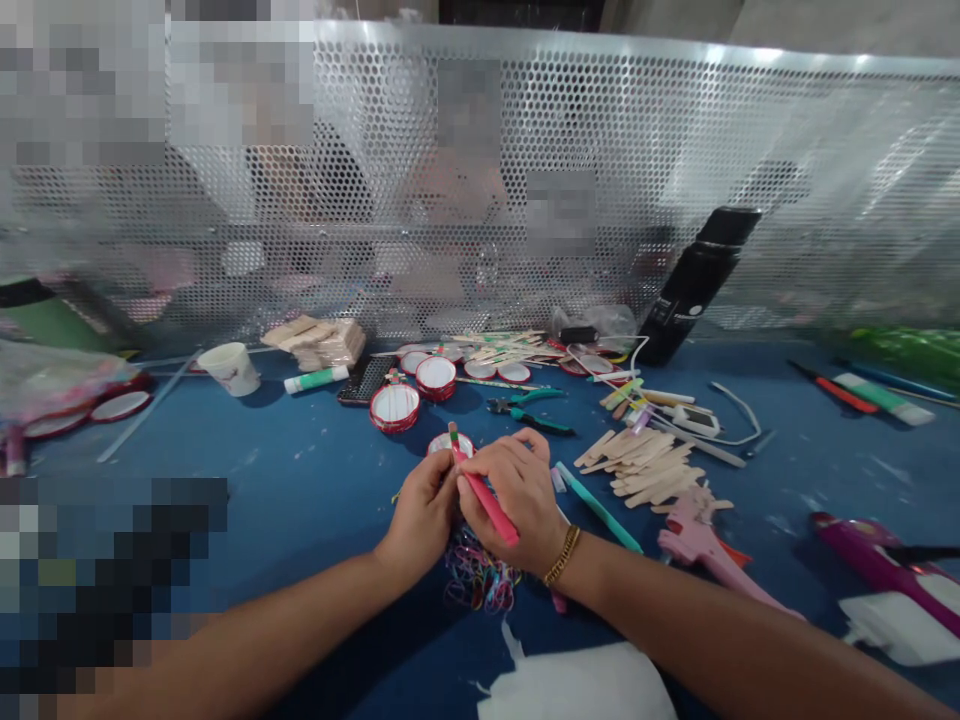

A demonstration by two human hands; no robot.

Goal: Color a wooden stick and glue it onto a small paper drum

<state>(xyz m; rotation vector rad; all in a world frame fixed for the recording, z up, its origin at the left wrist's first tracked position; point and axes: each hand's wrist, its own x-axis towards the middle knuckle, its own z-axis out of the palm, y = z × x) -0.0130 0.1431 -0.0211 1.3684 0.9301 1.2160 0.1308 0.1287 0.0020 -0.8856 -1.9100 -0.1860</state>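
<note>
Stick (454, 437) at dial centre, pinched by left hand (421, 512); right hand (521, 485) grips pink pen (491, 508) against it. I judge stick part-worked: green band shows, remainder hidden, cannot tell what's left. I count one stick in hand, one pen, one cutter (525, 411) at one o'clock, one cup (229, 370) at ten, one pink glue gun (690, 535) past three.

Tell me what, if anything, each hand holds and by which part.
The right hand grips a pink pen near its far end. The left hand pinches a small striped stick low down, exact contact hidden.
</note>
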